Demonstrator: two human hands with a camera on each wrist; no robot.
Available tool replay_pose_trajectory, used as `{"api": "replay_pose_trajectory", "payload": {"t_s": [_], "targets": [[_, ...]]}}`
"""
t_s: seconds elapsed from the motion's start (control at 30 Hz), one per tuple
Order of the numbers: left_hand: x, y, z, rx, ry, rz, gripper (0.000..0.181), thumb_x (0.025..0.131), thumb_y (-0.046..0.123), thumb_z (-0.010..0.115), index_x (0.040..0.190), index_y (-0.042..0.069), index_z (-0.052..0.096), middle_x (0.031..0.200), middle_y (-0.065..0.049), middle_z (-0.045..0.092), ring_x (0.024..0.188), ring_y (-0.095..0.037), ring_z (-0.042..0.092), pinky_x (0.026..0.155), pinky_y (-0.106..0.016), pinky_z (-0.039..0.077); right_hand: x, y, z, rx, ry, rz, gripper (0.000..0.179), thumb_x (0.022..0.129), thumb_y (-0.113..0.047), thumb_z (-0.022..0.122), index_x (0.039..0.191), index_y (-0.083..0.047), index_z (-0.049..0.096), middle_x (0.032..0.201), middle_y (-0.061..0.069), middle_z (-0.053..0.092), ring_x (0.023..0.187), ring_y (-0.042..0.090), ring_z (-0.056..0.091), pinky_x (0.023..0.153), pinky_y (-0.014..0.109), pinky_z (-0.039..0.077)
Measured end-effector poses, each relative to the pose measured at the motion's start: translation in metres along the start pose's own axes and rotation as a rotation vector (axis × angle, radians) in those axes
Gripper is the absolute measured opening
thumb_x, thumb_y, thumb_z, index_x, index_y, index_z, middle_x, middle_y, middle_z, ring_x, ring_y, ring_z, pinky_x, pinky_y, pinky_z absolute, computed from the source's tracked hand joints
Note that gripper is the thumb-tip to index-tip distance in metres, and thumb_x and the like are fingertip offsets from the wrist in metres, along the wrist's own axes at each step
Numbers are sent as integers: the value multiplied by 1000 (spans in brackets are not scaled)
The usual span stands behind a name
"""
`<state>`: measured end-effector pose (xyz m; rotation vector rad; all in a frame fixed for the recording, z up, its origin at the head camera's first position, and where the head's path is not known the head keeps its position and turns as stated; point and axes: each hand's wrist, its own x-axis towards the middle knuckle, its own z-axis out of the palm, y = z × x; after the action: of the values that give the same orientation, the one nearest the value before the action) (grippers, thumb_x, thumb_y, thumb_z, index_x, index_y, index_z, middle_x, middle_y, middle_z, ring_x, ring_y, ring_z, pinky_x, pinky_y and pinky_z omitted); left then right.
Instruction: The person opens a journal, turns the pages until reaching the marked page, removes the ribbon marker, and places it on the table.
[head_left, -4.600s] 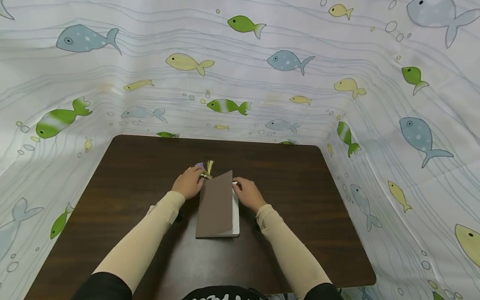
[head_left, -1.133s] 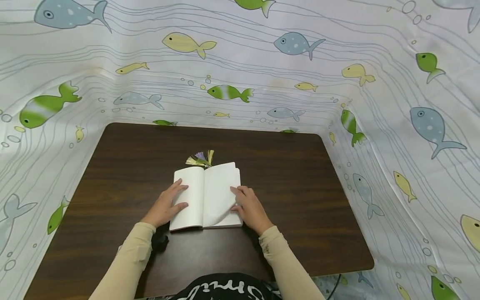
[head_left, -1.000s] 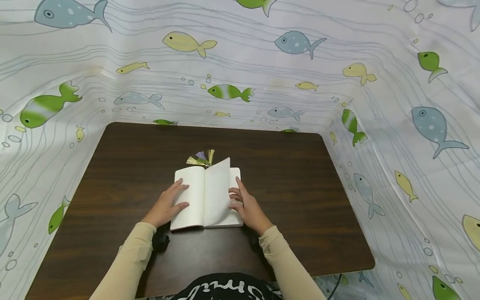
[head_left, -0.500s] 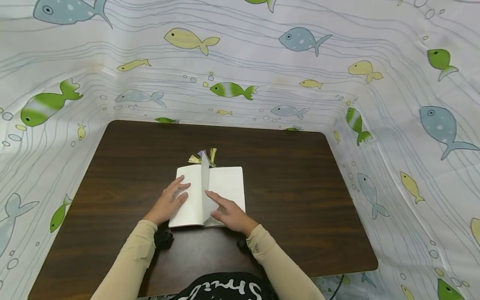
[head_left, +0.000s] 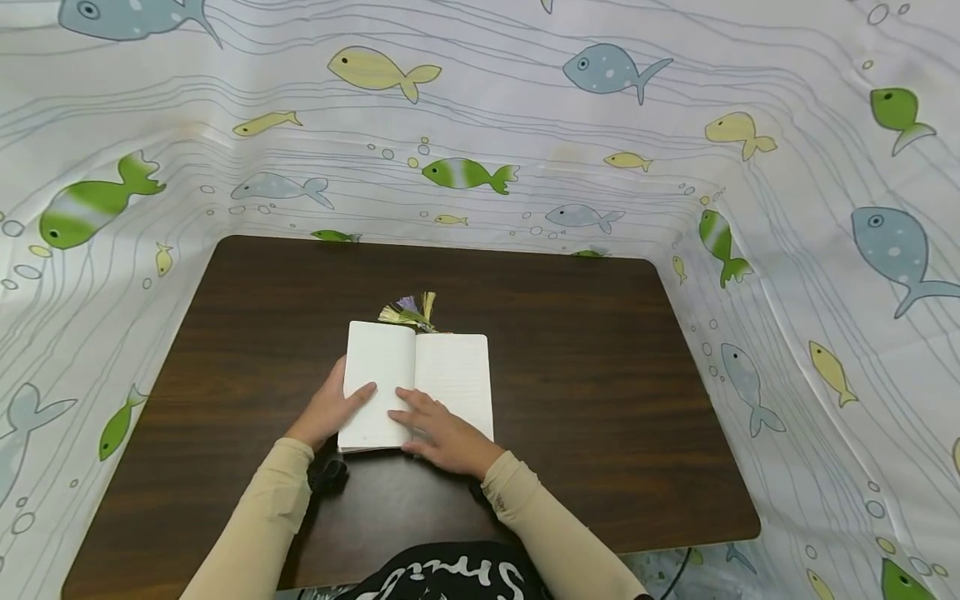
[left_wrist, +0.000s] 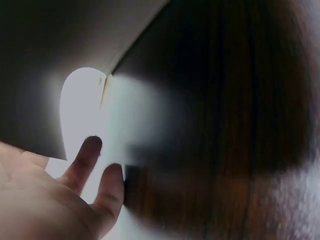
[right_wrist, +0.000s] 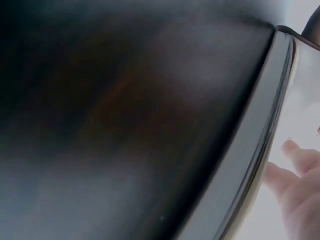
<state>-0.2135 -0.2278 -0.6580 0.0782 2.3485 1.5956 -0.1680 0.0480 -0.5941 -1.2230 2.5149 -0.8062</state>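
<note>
An open notebook [head_left: 453, 362] with white pages lies on the table in the head view. My left hand [head_left: 330, 408] is at its left edge, thumb over the page and fingers partly hidden behind it. In the left wrist view, a shaded sheet [left_wrist: 45, 90] arches over that hand, whose visible fingers [left_wrist: 111, 187] are straight. My right hand [head_left: 446, 437] rests across the lower middle, fingers spread on the left page near the fold. In the right wrist view, its fingers [right_wrist: 282, 182] show above the white page, beside the notebook's edge [right_wrist: 250, 170].
Yellow, purple and green tassels [head_left: 408, 311] stick out past the notebook's top edge. The dark wooden table [head_left: 600, 400] is ringed by a white curtain [head_left: 510, 108] printed with fish. A black cable [head_left: 677, 573] hangs by the front edge.
The notebook went from closed-looking to opened. A page that stood upright at the fold is now over on the left. My right hand has moved left with it; the left fingers are now partly covered.
</note>
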Motion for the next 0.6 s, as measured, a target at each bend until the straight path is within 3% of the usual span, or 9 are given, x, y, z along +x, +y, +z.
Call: {"api": "replay_pose_trajectory", "payload": {"t_s": [0.03,0.1,0.17,0.2,0.3,0.47,0.6], "targets": [[-15,27,1,36,19,30,85,105,27,58,162,2,1,156,-35,25,125,-48,47,93,-56,46,-1,1,0,-6,-1,3,56,103,-34,61,155,-20,45,168,-1,20,154,17,18,121,34,25],[-36,72,1,73,33,71,91,102,21,63,160,-2,-4,158,-38,16,134,-51,38,101,-60,40,-2,4,0,-5,-1,9,58,103,-34,61,156,-21,42,168,-2,20,154,18,19,120,35,27],[-42,86,2,89,43,79,99,100,15,65,160,1,-12,162,-35,4,144,-53,22,110,-65,30,-3,6,0,-8,-6,16,60,103,-35,61,158,-21,39,168,-3,21,154,19,19,119,35,28],[-43,87,2,92,46,85,103,99,15,67,159,2,-15,164,-32,-1,148,-53,14,112,-68,23,-3,7,-1,-12,-10,19,61,103,-35,60,159,-21,37,168,-3,21,154,19,19,119,35,29],[-42,80,2,158,60,132,102,99,22,68,162,8,-12,166,-28,-6,150,-52,5,113,-71,16,-4,9,-3,-14,-26,30,64,104,-35,60,160,-20,34,169,-2,20,154,18,20,119,34,29],[-36,56,4,253,49,186,76,103,35,61,163,11,21,166,-26,-7,148,-57,5,107,-78,20,-9,15,-8,-12,-45,80,62,104,-31,61,159,-15,36,167,4,25,152,18,24,118,34,31],[-34,48,5,261,39,170,71,104,40,58,163,16,27,168,-21,-8,148,-58,2,105,-80,17,-16,22,-12,-73,-62,139,60,103,-30,62,156,-12,41,165,7,31,152,22,26,120,37,28]]}}
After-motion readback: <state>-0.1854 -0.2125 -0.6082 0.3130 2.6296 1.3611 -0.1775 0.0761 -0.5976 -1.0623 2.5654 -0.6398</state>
